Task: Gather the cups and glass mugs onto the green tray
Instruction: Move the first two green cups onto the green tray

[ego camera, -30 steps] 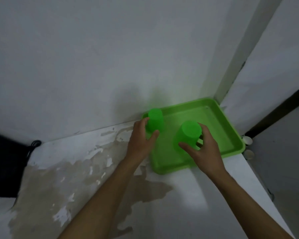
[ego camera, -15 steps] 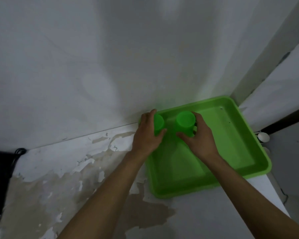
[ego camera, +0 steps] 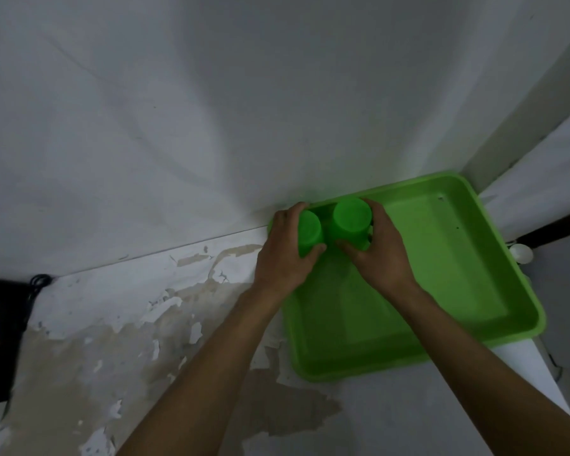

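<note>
A green tray point(ego camera: 458, 291) lies on a worn white table against the wall, right of centre. Two green cups stand upside down, side by side, in its far left corner. My left hand point(ego camera: 282, 258) is wrapped around the smaller cup point(ego camera: 308, 230). My right hand point(ego camera: 380, 255) grips the larger cup point(ego camera: 351, 217) from the right. The cups nearly touch each other. My fingers hide their lower parts, so I cannot tell whether they rest on the tray floor. No glass mugs are in view.
The table top point(ego camera: 129, 340) has peeled paint and brown stains on the left. A black object with a cord point(ego camera: 0, 324) sits at the far left edge. A white round thing point(ego camera: 520, 253) lies beyond the tray's right rim. The wall rises directly behind the tray.
Both hands carried the cups toward the tray's far left corner and brought them close together. The view has shifted, so the tray now appears lower and further right.
</note>
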